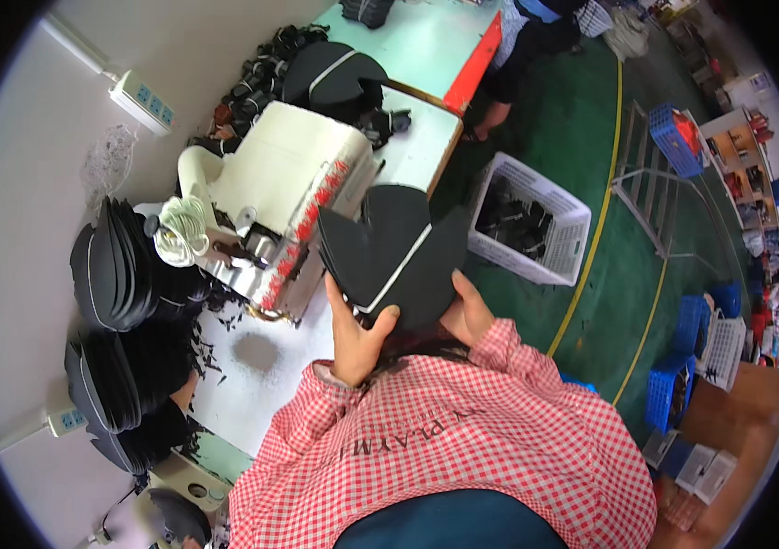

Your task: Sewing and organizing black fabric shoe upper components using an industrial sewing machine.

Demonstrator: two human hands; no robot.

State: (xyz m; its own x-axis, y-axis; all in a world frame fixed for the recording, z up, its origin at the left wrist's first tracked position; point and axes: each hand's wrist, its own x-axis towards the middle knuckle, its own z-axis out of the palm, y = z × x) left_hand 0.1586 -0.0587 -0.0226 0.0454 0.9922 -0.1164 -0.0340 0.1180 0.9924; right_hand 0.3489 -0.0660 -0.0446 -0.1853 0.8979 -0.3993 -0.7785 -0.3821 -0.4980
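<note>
Between my two hands is a bundle of black flat cut pieces (pixel 435 274), stacked in layers and tied with a white band. My left hand (pixel 357 334) grips its near left edge, thumb on top beside the band. At the near right edge my right hand (pixel 470 311) holds the same bundle, its fingers partly hidden below. Just past the bundle on the left stands a cream machine (pixel 284 165) with a red-patterned strip along its side and metal parts at its near end. Black scraps lie about on the white table (pixel 234 403).
Banded black stacks (pixel 110 274) lean along the wall at left. Another banded bundle (pixel 330 78) lies behind the machine. A white plastic crate (pixel 536 224) with black pieces stands on the green floor at right. Beyond the table, a person (pixel 522 55) is partly visible.
</note>
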